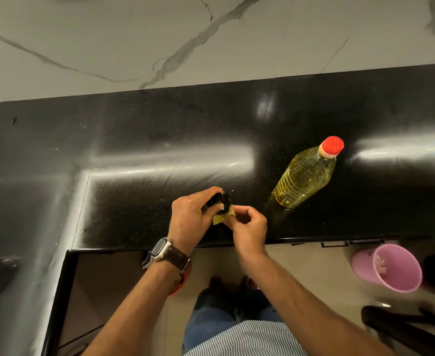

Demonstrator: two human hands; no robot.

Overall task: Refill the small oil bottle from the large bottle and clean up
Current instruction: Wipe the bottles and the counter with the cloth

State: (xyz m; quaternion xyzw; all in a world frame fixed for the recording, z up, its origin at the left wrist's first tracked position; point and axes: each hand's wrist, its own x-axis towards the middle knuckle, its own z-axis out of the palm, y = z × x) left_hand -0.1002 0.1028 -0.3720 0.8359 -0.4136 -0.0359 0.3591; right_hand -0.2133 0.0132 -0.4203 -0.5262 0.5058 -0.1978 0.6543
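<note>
around: we see a pink bucket [391, 268] on the floor, right of us; large bottle [305, 176] capped, upright, just right of our hands
left hand [189, 218]: curled round the small bottle's [217, 202] dark top
right hand [248, 228]: pinching that bottle's yellowish body
surface: glossy black tabletop [134, 140], marble wall [108, 34] behind

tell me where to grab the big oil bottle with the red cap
Grip the large bottle round its ribbed middle, coming from the side nearest the right hand. It stands upright and capped, apart from the hands, and the body gives a wider, likely steadier hold than the neck.
</note>
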